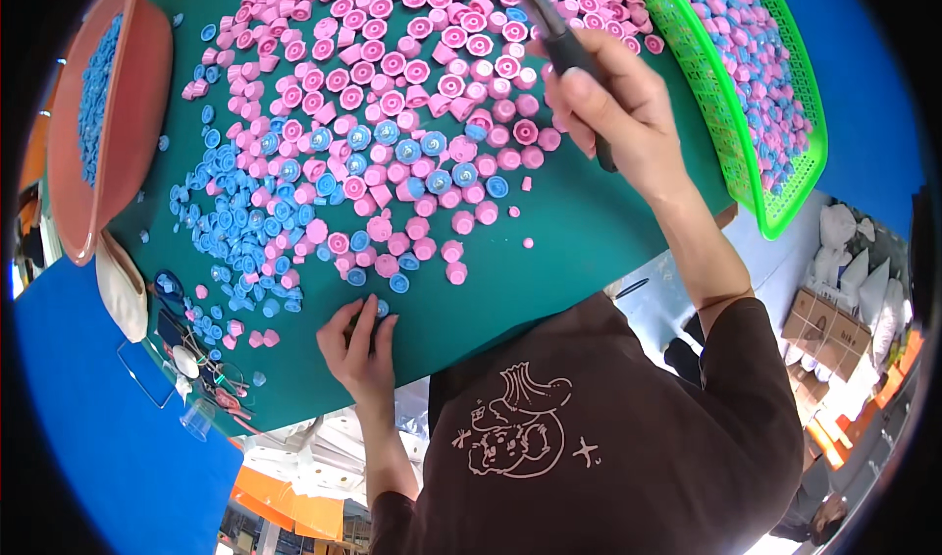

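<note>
My right hand (623,113) is raised over the green table (559,261), closed round the black grip of a tool (569,52) with a grey metal shaft. The tool's far end runs out of the picture. Low at the near edge, my left hand (361,344) pinches a small blue plastic cap (382,308) against the tabletop. Just beyond those fingers lie many pink cup-shaped pieces (392,62), some standing, some tipped. A row of pink pieces has blue caps (408,150) set into them. Loose blue caps (245,216) form a heap to the left.
A reddish-brown basin (137,94) of blue pieces stands at the far left. On the right, a bright green basket (731,153) holds pink and blue pieces. Scissors-like tools and cords (221,393) lie by the lower left edge. Cardboard boxes (824,329) sit beyond the table.
</note>
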